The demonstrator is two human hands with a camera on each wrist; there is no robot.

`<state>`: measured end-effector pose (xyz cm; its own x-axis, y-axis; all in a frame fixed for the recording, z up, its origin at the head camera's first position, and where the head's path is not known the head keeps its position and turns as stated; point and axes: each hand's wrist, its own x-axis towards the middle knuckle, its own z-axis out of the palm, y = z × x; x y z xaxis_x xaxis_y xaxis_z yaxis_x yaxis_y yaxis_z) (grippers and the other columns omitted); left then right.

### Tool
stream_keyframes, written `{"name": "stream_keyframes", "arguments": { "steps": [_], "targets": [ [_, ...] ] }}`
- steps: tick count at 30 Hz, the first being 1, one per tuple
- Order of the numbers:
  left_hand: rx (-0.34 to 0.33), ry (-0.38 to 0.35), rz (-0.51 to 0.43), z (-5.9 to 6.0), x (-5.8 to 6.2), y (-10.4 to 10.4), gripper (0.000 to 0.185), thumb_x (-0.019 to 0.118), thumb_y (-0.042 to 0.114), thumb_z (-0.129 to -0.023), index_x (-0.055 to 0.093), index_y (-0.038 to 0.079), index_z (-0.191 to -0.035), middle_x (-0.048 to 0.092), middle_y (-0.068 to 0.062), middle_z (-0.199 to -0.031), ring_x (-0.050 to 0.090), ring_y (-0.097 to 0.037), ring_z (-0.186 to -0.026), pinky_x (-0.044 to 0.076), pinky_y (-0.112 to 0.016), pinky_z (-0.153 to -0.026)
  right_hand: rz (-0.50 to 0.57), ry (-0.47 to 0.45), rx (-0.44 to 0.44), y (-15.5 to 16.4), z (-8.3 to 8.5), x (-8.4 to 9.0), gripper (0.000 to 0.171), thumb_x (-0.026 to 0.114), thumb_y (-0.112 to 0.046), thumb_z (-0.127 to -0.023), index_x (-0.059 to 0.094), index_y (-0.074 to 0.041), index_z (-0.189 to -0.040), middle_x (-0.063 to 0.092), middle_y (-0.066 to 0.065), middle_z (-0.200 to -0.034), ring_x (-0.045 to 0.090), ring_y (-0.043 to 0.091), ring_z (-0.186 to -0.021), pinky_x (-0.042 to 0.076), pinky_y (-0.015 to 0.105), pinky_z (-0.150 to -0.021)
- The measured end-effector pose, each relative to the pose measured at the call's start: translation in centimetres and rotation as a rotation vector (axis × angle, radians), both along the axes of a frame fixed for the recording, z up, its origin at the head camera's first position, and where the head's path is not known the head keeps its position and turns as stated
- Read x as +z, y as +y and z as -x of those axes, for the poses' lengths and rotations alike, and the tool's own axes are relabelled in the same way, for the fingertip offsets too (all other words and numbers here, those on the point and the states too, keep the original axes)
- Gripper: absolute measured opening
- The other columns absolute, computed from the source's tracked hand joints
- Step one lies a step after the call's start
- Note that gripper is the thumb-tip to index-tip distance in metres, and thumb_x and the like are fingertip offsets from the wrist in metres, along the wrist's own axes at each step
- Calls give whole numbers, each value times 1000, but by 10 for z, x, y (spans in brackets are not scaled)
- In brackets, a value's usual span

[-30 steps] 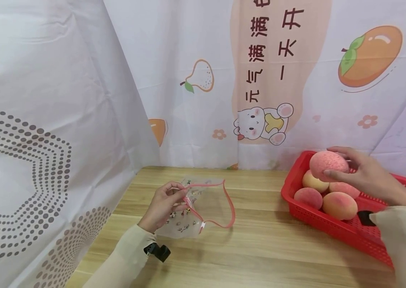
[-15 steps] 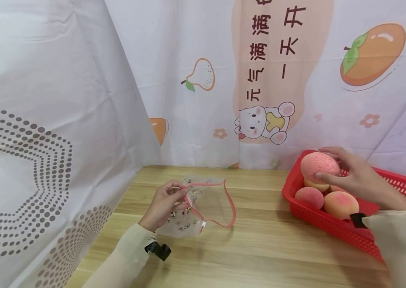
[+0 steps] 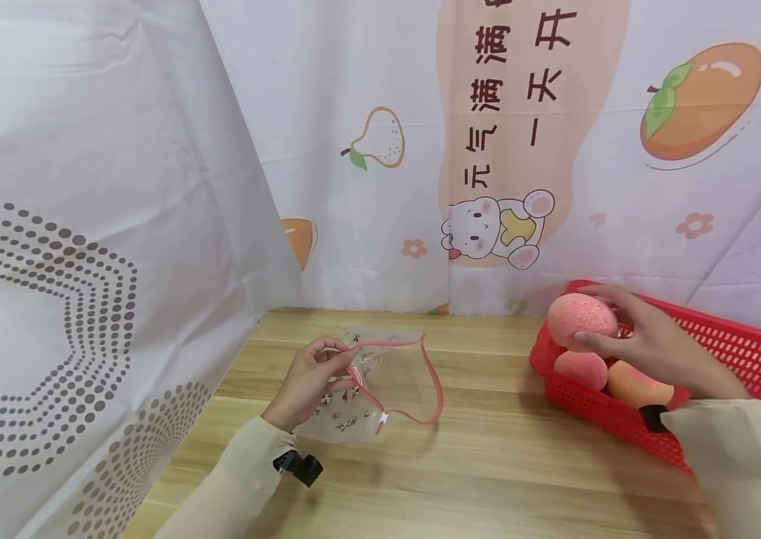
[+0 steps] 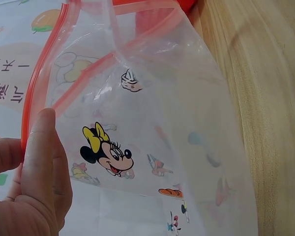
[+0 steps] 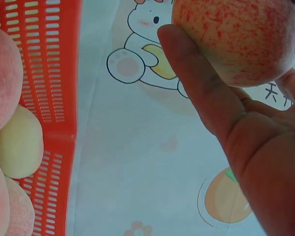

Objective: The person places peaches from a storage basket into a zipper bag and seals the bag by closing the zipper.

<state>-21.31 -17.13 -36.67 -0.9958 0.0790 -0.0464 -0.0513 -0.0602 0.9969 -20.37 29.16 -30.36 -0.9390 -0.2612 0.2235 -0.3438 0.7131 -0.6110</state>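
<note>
Head view: left hand point(image 3: 309, 378) pinches bag point(image 3: 380, 389); right hand point(image 3: 650, 344) grips peach point(image 3: 581, 322).

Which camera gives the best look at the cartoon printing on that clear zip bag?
The left wrist view: the zip bag fills the picture, so its cartoon mouse print is plain, pinched by the left hand. The head view shows the whole bag, prints only tiny specks. The right wrist view misses it.
</note>
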Motion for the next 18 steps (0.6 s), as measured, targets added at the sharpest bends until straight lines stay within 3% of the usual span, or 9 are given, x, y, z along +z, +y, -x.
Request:
{"name": "stream_keyframes", "arguments": {
  "steps": [6, 18],
  "targets": [
    [-3, 0, -12, 0, 0, 0, 10, 60, 0, -98, 56, -1, -106, 58, -10, -93, 66, -17, -80, 63, -31, -73, -2, 19, 22, -9, -2, -2, 64, 75, -32, -92, 43, -18, -146, 54, 11, -129, 54, 30, -106, 56, 23, -72],
    [-7, 28, -6, -1, -3, 0, 9, 61, 1, -98, 56, -3, -105, 57, -9, -91, 66, -16, -79, 63, -31, -72, 36, -65, 47, -25, -2, -10, 72, 77, -37, -88, 41, -16, -146, 51, 15, -133, 50, 39, -117, 59, 35, -77]
  ]
}}
